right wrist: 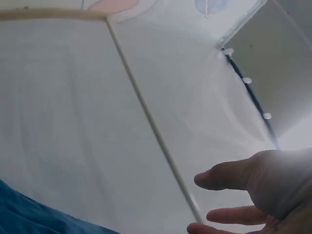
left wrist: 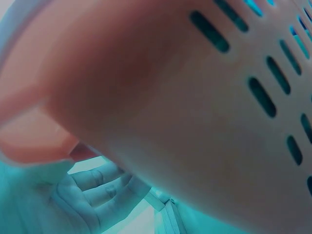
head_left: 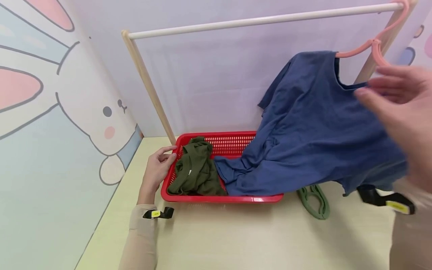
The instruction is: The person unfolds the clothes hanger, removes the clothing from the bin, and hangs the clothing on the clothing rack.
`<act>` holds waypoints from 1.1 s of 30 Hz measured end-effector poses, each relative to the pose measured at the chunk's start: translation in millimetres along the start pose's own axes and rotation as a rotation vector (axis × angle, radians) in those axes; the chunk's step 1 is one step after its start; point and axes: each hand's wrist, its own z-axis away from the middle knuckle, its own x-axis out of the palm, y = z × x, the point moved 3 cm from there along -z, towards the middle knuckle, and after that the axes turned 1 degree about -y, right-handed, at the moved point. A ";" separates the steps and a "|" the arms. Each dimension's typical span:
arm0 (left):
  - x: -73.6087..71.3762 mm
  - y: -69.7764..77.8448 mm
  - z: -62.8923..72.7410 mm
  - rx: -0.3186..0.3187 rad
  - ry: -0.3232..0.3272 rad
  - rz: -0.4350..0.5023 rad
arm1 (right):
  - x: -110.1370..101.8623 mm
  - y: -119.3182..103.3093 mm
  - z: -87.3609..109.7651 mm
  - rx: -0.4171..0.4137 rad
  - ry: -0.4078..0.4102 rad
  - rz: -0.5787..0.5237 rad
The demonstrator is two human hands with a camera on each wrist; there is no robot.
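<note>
A blue T-shirt (head_left: 303, 123) hangs on a pink hanger (head_left: 357, 50), hooked near the right end of the white rail. Its lower part drapes into a red basket (head_left: 222, 199). Beside the shirt's neckline, my right hand (head_left: 405, 101) is raised, blurred, its thumb and fingers apart and holding nothing. The right wrist view also shows the spread fingers (right wrist: 236, 214). My left hand (head_left: 158, 165) touches the basket's left rim with loosely bent fingers; in the left wrist view they lie along its outer wall. Dark green clothing (head_left: 195, 168) lies crumpled in the basket's left side.
The rack's white rail (head_left: 263, 19) runs between wooden posts (head_left: 148, 82) behind the basket. A green hanger (head_left: 315, 202) lies on the pale table (head_left: 236, 236), partly under the shirt. A wall with a rabbit picture (head_left: 91, 97) stands on the left.
</note>
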 end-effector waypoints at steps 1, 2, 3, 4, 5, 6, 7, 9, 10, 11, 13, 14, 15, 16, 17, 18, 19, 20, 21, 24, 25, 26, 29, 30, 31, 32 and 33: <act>0.0 0.1 0.2 0.001 0.002 0.002 | 11.3 -12.3 12.4 -0.018 -0.034 -0.011; 0.3 0.2 0.3 0.001 0.003 0.005 | 21.2 -14.2 19.7 -0.040 -0.080 -0.012; 0.8 0.3 0.4 0.001 0.003 0.010 | 30.8 -13.4 25.8 -0.061 -0.123 -0.014; 0.6 0.6 0.5 0.002 0.003 0.014 | 42.0 -11.8 31.5 -0.071 -0.163 -0.002; 0.7 0.6 0.6 0.000 0.003 0.018 | 53.3 -8.5 36.9 -0.076 -0.199 0.018; 0.8 0.5 0.7 -0.002 0.003 0.021 | 64.6 -4.2 41.3 -0.087 -0.230 0.014; 1.1 0.4 0.9 -0.005 0.003 0.025 | 75.3 0.4 45.7 -0.091 -0.261 0.011; 1.7 0.1 1.1 -0.009 0.003 0.028 | 94.5 9.4 53.9 -0.100 -0.326 0.014; 1.9 0.1 1.1 -0.010 0.004 0.028 | 103.6 13.9 57.9 -0.100 -0.364 0.017; 2.1 -0.2 1.2 -0.010 0.006 0.031 | 111.8 17.8 62.1 -0.104 -0.405 0.021; 2.2 0.2 1.1 -0.005 0.010 0.037 | 126.0 25.4 70.4 -0.105 -0.478 0.046; 2.2 0.5 1.0 -0.001 0.010 0.042 | 131.7 28.6 74.2 -0.108 -0.507 0.059; 2.2 1.1 0.9 0.005 0.009 0.046 | 136.9 31.7 77.5 -0.111 -0.531 0.072; 2.2 1.6 0.8 0.007 0.008 0.052 | 141.3 34.5 80.3 -0.114 -0.549 0.084; 2.0 1.9 0.8 0.008 0.009 0.059 | 144.8 37.1 82.7 -0.117 -0.558 0.096; 1.7 2.1 0.8 0.007 0.011 0.062 | 147.9 39.6 84.3 -0.117 -0.562 0.107; 2.0 2.6 0.6 0.009 0.010 0.064 | 149.4 41.8 85.6 -0.116 -0.562 0.120; 2.2 2.8 0.4 0.008 0.010 0.067 | 150.7 43.8 86.4 -0.113 -0.561 0.130; 2.3 3.1 0.4 0.009 0.010 0.065 | 151.8 45.8 86.8 -0.108 -0.561 0.143; 2.2 2.8 1.2 0.005 0.014 0.062 | 154.5 52.5 87.1 -0.089 -0.577 0.187; 2.1 2.7 1.6 0.007 0.013 0.059 | 155.0 55.0 87.2 -0.082 -0.584 0.202; 2.2 2.6 2.1 0.006 0.013 0.059 | 155.8 57.1 87.2 -0.078 -0.591 0.214; 2.2 2.5 3.2 0.010 0.008 0.059 | 157.5 62.6 87.1 -0.069 -0.612 0.237; 2.2 2.8 3.5 0.012 0.007 0.062 | 158.0 63.7 87.2 -0.067 -0.618 0.240; 2.0 3.1 3.6 0.013 0.005 0.063 | 158.4 65.0 87.2 -0.064 -0.625 0.244; 1.7 3.4 3.8 0.013 0.005 0.063 | 159.0 65.8 87.1 -0.060 -0.631 0.247; 1.5 3.9 4.1 0.013 0.004 0.064 | 159.4 66.8 87.1 -0.057 -0.637 0.250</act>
